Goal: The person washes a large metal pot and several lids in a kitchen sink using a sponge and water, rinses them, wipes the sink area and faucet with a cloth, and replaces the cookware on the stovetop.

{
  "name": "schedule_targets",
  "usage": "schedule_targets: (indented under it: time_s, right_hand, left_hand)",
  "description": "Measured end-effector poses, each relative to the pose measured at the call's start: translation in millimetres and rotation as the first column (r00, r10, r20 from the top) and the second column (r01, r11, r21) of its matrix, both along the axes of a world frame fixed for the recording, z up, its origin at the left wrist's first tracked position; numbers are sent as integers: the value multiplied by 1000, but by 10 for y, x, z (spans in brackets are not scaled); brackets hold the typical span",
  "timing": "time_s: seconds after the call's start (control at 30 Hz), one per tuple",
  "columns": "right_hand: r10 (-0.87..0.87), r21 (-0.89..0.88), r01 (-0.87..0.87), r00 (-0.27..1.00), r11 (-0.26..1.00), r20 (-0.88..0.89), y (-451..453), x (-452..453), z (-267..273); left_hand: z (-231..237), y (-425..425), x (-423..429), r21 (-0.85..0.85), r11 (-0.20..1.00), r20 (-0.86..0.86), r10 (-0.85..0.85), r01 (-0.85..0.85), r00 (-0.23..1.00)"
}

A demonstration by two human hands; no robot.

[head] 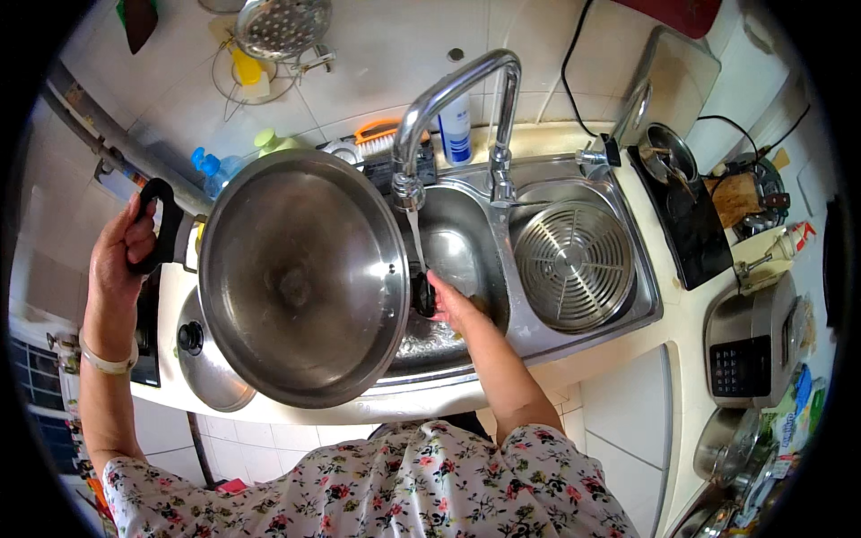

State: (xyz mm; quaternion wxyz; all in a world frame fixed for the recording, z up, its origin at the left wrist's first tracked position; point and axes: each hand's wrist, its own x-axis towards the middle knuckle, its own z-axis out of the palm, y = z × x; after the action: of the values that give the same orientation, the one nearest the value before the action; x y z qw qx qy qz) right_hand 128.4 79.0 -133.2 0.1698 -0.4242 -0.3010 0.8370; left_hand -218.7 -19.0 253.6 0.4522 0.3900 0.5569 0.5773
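My left hand is closed around the black loop handle of a large steel pan, raised and tilted so its inside shows. At the pan's right edge my right hand is at the other black handle, its fingers partly hidden. Water runs from the chrome faucet onto or beside that handle, above the left basin of a steel sink. A round slotted steel steamer rack lies in the right basin.
A steel lid with a black knob lies on the counter behind the pan. A brush, a white-and-blue bottle and a blue pump bottle stand along the wall. To the right are a black cooktop and a rice cooker.
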Motion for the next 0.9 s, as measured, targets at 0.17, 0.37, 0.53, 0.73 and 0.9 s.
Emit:
schedule_targets:
  time_s: [0.17, 0.37, 0.53, 0.73, 0.9]
  right_hand:
    - [-381, 152, 353, 896, 923, 230, -112, -143, 245]
    - [-362, 678, -3, 844, 735, 396, 298, 766, 331]
    - [-355, 581, 92, 864, 809, 357, 373, 1257, 1315]
    - [-379, 473, 101, 751, 875, 541, 322, 1659, 2059]
    - [-499, 566, 232, 780, 791, 378, 172, 1946, 2526]
  left_hand:
    - [-25, -196, -216, -51, 998, 55, 29, -26, 998]
    - [-492, -328, -460, -148, 976, 196, 190, -162, 962]
    - [-1231, -335, -290, -323, 916, 210, 314, -237, 926]
    - [-1757, -212, 143, -453, 877, 247, 295, -160, 923]
    - [-2296, -103, 306, -531, 847, 221, 147, -8, 964]
